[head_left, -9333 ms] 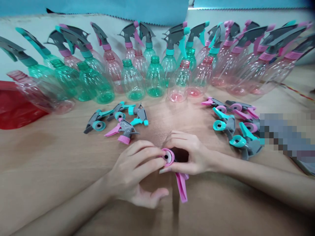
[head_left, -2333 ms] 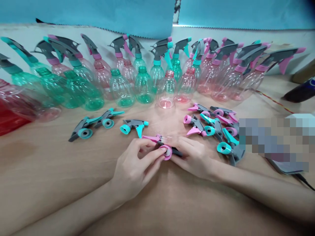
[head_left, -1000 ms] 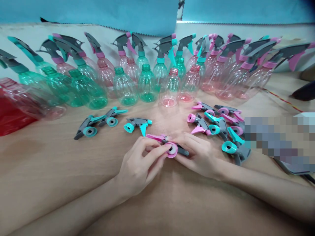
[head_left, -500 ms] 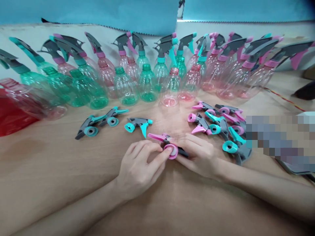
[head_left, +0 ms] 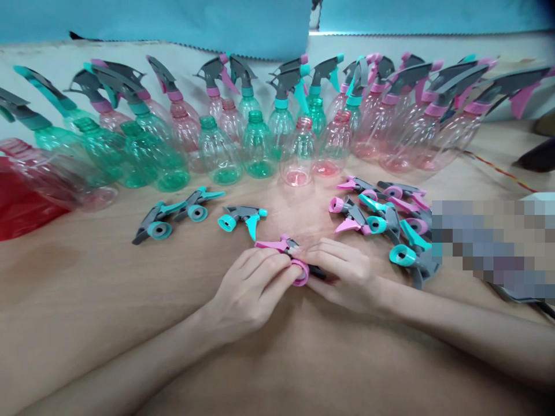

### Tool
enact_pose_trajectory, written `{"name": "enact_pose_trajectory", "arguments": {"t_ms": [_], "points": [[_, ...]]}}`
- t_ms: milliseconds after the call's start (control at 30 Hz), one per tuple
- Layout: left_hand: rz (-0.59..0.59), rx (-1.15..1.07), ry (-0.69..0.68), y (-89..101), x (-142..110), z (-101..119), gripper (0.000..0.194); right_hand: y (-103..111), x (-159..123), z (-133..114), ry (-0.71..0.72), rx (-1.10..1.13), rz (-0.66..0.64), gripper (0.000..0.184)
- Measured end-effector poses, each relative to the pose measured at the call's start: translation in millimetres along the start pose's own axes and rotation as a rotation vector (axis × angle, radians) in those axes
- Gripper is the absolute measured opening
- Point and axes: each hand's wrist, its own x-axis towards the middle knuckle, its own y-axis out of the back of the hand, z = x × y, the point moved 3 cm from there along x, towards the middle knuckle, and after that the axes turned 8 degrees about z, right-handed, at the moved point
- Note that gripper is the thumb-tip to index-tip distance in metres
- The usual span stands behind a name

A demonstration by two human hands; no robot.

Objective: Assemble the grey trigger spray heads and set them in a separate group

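Both hands hold one grey and pink trigger spray head [head_left: 300, 274] above the front part of the table, its round pink collar turned toward me. My right hand [head_left: 347, 271] grips the grey body from the right. From the left, my left hand [head_left: 249, 286] pinches the collar, with the thumb at its opening and the fingers curled over the top. The pink trigger [head_left: 269, 245] sticks out leftward past my left fingers. Just beyond my left hand lies a grey and turquoise spray head [head_left: 243, 218]. Part of the held head is hidden by my fingers.
Several pink and turquoise spray heads [head_left: 377, 224] lie in a group at the right, and two turquoise ones [head_left: 159, 230] at the left. Behind stand rows of clear bottles [head_left: 259, 147], some with spray heads on. A red bag [head_left: 26, 202] sits far left; a blurred-out patch [head_left: 494, 248] covers the right.
My left fingers have closed in over the spray head, and the thumb has shifted at the collar's opening. The collar sits slightly lower and further left. The view has shifted slightly.
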Motion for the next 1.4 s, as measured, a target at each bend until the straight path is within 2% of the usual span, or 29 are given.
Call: {"name": "enact_pose_trajectory", "arguments": {"t_ms": [267,600,767,1067,1233,1400], "points": [[0.038,-0.078,0.081,-3.2,-3.5,-4.3,0.017,0.6,3.4,-2.2,-0.015,-0.021,-0.012,0.019],[0.023,-0.192,0.201,-5.6,-6.0,-5.4,0.018,-0.6,2.2,-0.1,-0.031,0.022,-0.031,0.022],[0.015,-0.181,0.149,-3.9,0.2,-1.1,0.013,-0.8,2.6,-0.4,-0.020,0.036,-0.032,0.019],[-0.021,-0.223,0.171,-3.0,3.3,0.3,0.013,-1.4,1.5,-1.6,0.011,0.048,-0.042,0.016],[-0.039,-0.145,0.149,-2.2,5.0,1.7,0.014,-0.5,2.2,-0.3,-0.009,0.008,-0.039,0.015],[-0.046,-0.079,0.128,-1.5,3.2,1.7,0.007,-0.3,1.8,1.6,-0.005,-0.007,-0.025,0.017]]}}
